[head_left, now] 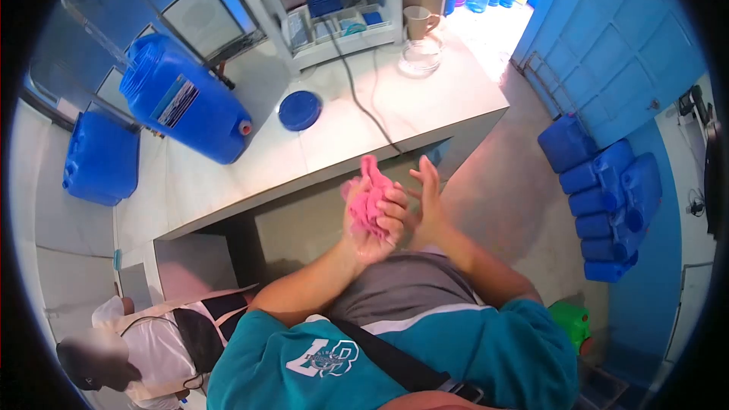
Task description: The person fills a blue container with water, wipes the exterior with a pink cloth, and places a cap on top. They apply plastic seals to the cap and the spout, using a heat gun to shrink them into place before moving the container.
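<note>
My left hand (pixel 377 231) is closed around a crumpled pink cloth (pixel 367 201), and part of the cloth sticks out above the fingers. Just to the right, my right hand (pixel 427 201) is raised with its fingers apart and nothing in it. Both hands are in front of my body, near the front edge of the white counter (pixel 326 137). On that counter a round blue lid (pixel 299 111) lies flat. A large blue water container (pixel 186 99) stands uncapped at the left, with water running into its mouth.
Another blue container (pixel 101 158) is at far left. A white shelf unit (pixel 334 11), a mug (pixel 419 23) and a clear dish (pixel 421 57) are at the back. A black cable (pixel 353 91) crosses the counter. Blue jugs (pixel 607 205) are stacked right. A person (pixel 159 342) is at lower left.
</note>
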`<state>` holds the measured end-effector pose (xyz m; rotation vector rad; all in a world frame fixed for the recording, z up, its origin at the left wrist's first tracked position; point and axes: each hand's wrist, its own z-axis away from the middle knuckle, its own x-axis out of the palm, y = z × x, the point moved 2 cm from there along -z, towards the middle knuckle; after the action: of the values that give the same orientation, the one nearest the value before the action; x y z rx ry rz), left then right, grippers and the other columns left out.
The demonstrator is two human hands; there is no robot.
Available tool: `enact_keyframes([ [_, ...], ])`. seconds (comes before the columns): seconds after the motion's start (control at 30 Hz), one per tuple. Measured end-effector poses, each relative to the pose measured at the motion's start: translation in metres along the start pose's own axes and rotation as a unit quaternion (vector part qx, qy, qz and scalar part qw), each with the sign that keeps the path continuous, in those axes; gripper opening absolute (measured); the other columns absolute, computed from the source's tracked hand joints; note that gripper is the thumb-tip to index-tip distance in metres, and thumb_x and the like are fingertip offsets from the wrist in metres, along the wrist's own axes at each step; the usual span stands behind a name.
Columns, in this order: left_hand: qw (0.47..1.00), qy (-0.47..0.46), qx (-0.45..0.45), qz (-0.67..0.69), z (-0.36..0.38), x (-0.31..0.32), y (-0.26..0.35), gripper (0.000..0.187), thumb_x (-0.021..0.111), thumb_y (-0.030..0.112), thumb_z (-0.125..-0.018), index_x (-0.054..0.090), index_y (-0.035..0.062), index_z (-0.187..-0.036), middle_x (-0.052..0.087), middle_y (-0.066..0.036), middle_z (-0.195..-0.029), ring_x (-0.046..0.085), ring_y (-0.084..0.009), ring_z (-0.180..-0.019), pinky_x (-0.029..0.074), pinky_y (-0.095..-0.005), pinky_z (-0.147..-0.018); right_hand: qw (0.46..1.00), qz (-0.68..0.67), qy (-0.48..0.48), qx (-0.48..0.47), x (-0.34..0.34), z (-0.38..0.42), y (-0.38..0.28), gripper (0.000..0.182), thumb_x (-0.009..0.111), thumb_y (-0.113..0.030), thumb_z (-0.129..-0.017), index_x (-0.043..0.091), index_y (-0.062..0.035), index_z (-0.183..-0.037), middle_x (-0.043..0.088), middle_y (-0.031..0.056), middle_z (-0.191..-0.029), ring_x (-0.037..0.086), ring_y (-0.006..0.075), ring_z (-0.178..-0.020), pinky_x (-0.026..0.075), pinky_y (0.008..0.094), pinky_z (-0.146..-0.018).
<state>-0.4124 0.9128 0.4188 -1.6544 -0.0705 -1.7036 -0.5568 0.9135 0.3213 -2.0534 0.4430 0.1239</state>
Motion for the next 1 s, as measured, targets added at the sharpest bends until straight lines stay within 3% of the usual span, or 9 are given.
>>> enact_keyframes([
  [0.2,0.944,-0.12,-0.291,0.096,-0.084,0.003,-0.121,0.053,0.072,0.038,-0.09,0.049,0.0055,-0.124,0.055,-0.002,-0.094,0.059,-0.0128,-0.072,0.049,-0.0258,-0.057,0.943,0.011,0.217,-0.252,-0.095,-0.062,-0.059,0.1,0.076,-0.019,-0.084,0.008,-0.0164,-0.157,0.023,0.0311,-0.152,0.058,0.0418,-0.113,0.057,0.0458,-0.085],
  [0.27,0.842,-0.255,-0.467,0.088,-0.107,-0.002,-0.156,0.063,0.072,0.043,-0.091,0.045,0.0049,-0.133,0.054,-0.005,-0.095,0.058,-0.0148,-0.073,0.049,-0.0275,-0.057,0.949,0.02,0.212,-0.231,-0.165,-0.059,-0.088,0.083,0.075,-0.014,-0.083,0.028,-0.0178,-0.152,0.042,0.0268,-0.144,0.063,0.0344,-0.104,0.058,0.0399,-0.079],
  [0.33,0.815,-0.247,-0.519,0.073,-0.126,0.008,-0.173,0.072,0.073,0.046,-0.09,0.04,0.0042,-0.139,0.052,-0.007,-0.095,0.057,-0.0165,-0.075,0.048,-0.0288,-0.058,0.885,0.093,0.022,-0.456,-0.235,-0.073,-0.098,0.058,0.074,-0.009,-0.079,0.055,-0.0187,-0.133,0.063,0.0139,-0.12,0.066,0.0259,-0.088,0.056,0.0343,-0.069],
  [0.43,0.839,-0.056,-0.532,-0.097,-0.168,-0.001,-0.159,0.069,0.078,0.043,-0.086,0.047,0.0048,-0.134,0.052,-0.007,-0.095,0.055,-0.0154,-0.077,0.048,-0.0282,-0.061,0.843,0.385,-0.093,-0.364,-0.312,-0.069,-0.097,0.028,0.073,-0.01,-0.078,0.068,-0.0193,-0.104,0.067,0.0024,-0.092,0.065,0.0207,-0.077,0.052,0.0342,-0.059],
  [0.47,0.815,-0.021,-0.42,-0.399,-0.195,0.001,-0.15,0.066,0.079,0.037,-0.084,0.048,0.0031,-0.131,0.056,-0.008,-0.097,0.058,-0.0152,-0.072,0.048,-0.0277,-0.057,0.849,0.425,-0.112,-0.293,-0.325,-0.066,-0.08,0.018,0.07,-0.013,-0.081,0.067,-0.0184,-0.098,0.067,0.0036,-0.088,0.067,0.0225,-0.074,0.051,0.0371,-0.057],
  [0.53,0.504,-0.001,-0.262,-0.823,-0.258,0.035,-0.147,0.049,0.079,0.023,-0.082,0.054,0.0034,-0.118,0.063,-0.009,-0.095,0.063,-0.0152,-0.064,0.05,-0.0276,-0.052,0.835,0.51,-0.147,-0.142,-0.34,-0.064,-0.019,0.006,0.064,-0.019,-0.086,0.066,-0.0171,-0.091,0.067,0.0067,-0.082,0.069,0.0256,-0.074,0.052,0.0419,-0.056],
  [0.67,-0.036,-0.125,0.035,-0.991,-0.388,-0.013,-0.145,0.035,0.061,0.026,-0.092,0.043,0.0033,-0.112,0.069,-0.016,-0.087,0.07,-0.0363,-0.075,0.055,-0.0452,-0.062,0.866,0.459,-0.162,0.112,-0.383,-0.074,0.065,0.015,0.06,-0.02,-0.088,0.069,-0.0109,-0.095,0.07,0.0168,-0.082,0.069,0.0366,-0.079,0.053,0.0495,-0.07],
  [0.83,-0.224,-0.285,0.077,-0.929,-0.418,-0.024,-0.178,0.027,0.052,0.022,-0.095,0.046,0.0186,-0.121,0.067,-0.01,-0.086,0.07,-0.032,-0.075,0.054,-0.0449,-0.061,0.93,0.294,-0.16,0.149,-0.427,-0.054,0.148,0.028,0.063,-0.024,-0.085,0.069,-0.0058,-0.106,0.071,0.0193,-0.102,0.067,0.0342,-0.098,0.053,0.0426,-0.084],
  [1.0,-0.152,-0.321,0.122,-0.927,-0.431,-0.04,-0.188,0.041,0.056,0.029,-0.096,0.05,0.0174,-0.135,0.069,-0.011,-0.101,0.07,-0.0301,-0.077,0.055,-0.043,-0.061,0.864,0.206,-0.31,0.34,-0.461,-0.051,0.152,0.053,0.076,-0.022,-0.077,0.064,-0.0099,-0.127,0.063,0.0205,-0.124,0.061,0.0354,-0.112,0.05,0.0429,-0.093],
])
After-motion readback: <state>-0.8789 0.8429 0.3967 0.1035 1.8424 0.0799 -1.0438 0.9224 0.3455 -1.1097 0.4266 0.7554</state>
